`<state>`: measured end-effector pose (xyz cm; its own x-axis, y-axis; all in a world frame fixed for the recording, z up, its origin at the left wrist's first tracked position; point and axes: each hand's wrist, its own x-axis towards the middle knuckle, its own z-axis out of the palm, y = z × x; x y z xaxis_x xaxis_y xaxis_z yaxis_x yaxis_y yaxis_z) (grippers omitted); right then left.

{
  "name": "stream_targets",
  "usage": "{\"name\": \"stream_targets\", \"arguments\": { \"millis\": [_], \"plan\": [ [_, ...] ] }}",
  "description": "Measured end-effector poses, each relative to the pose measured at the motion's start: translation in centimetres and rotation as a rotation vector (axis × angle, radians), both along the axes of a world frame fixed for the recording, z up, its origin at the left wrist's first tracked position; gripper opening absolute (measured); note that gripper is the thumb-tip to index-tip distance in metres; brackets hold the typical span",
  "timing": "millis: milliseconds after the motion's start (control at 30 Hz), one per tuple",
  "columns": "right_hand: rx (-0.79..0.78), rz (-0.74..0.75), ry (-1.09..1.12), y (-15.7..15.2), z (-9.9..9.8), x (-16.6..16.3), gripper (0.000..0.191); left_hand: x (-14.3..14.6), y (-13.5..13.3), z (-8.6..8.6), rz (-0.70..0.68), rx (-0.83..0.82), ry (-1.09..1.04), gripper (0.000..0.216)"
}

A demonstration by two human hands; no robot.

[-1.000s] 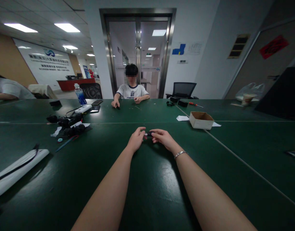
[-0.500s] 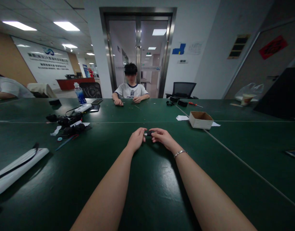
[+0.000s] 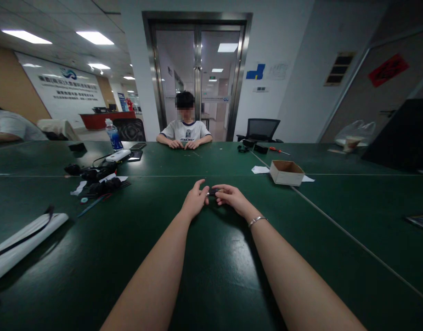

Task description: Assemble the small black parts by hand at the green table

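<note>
A small dark object with a shiny metal end (image 3: 213,191) is held level between my hands, just over the green table (image 3: 211,257). My right hand (image 3: 231,196) pinches its dark body between thumb and fingertips; a silver bracelet (image 3: 257,220) circles that wrist. At the metal end, my left hand (image 3: 195,198) has its thumb and lower fingers closed round the tip, while the index finger is lifted away. My fingers cover much of the object, so its exact kind cannot be made out.
An open cardboard box (image 3: 287,173) stands to the right, with white paper beside it. On the left lie tangled black items (image 3: 101,177), a white folded umbrella-like thing (image 3: 28,243) and a bottle (image 3: 114,134). Across the table sits a person (image 3: 185,131). A screwdriver (image 3: 279,151) lies farther back.
My left index finger has lifted off and my left thumb has shifted onto the metal end. My right hand keeps its pinch. The person opposite has brought both hands closer together.
</note>
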<state>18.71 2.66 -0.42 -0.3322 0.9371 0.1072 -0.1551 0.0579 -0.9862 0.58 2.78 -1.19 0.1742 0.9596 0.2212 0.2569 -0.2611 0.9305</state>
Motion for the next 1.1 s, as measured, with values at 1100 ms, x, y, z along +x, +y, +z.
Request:
{"name": "stream_targets", "arguments": {
  "millis": [1100],
  "plan": [
    [0.001,-0.012,-0.02,0.22,-0.14,-0.02,0.031,-0.05,0.14,-0.11,-0.016,0.036,0.053,0.033]
  ]
}}
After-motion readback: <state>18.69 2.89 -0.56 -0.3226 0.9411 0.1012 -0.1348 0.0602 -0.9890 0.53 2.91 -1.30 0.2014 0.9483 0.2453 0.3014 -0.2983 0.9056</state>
